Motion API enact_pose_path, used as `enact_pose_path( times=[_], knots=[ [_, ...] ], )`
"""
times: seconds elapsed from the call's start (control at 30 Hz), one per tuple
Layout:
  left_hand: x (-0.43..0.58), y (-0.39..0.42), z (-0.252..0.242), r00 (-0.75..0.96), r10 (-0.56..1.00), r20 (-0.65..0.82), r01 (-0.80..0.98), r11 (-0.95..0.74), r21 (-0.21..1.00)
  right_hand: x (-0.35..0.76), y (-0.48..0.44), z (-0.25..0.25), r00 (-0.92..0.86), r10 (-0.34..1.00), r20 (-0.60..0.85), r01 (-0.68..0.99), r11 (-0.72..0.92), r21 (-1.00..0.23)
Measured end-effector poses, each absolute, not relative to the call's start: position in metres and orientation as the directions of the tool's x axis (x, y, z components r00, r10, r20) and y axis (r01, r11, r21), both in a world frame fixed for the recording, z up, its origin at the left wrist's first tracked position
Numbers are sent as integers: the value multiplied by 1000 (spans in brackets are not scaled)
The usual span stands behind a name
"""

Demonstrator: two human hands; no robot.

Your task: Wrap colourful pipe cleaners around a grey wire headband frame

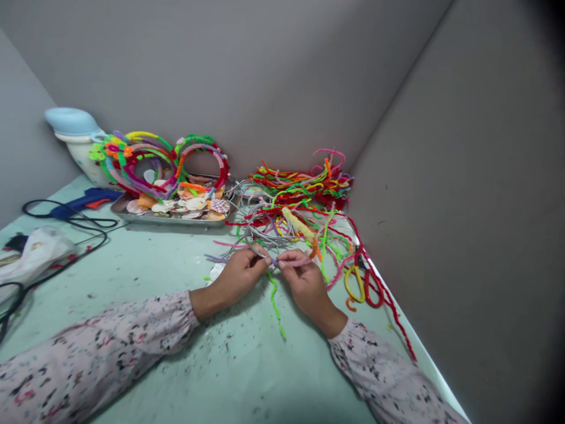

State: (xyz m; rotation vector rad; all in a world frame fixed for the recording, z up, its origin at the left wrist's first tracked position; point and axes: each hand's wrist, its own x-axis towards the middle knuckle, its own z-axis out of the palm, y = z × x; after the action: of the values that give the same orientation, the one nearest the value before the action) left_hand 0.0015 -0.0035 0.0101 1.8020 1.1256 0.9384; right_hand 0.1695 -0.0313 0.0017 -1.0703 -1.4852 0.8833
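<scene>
Pale-pink floral fabric sleeves [128, 330] nearest; left hand [241, 274] and right hand [305, 285] clamp purple-and-pink fuzzy stem [274, 262] between fingertips, close together, presumably for fine control.

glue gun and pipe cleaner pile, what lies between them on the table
In the head view, a tray of shells with headbands lies between glue gun and pile.

Beyond the grip rises a plain grey back wall [198, 70], meeting 2 others at corners: a paler left wall [22, 135], well left of the grip, and a darker right wall [477, 206] to its right. Below the grip spreads a pale green tabletop [198, 377], dark-specked, its right edge brightly lit.
</scene>
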Motion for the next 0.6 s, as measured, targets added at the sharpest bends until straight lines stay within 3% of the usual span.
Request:
enact_pose_path(
  times=[0.2, 0.6],
  knots=[
    [2, -3, 8, 331, 933, 143, 302, -249, 920, 170, -34, 0, -52, 927, 371, 251, 372, -894],
    [4, -3, 7, 302, 949, 92, 135, -138, 981, 170, -32, -8, -19, 927, 374, 199, 370, -907]
  ],
)
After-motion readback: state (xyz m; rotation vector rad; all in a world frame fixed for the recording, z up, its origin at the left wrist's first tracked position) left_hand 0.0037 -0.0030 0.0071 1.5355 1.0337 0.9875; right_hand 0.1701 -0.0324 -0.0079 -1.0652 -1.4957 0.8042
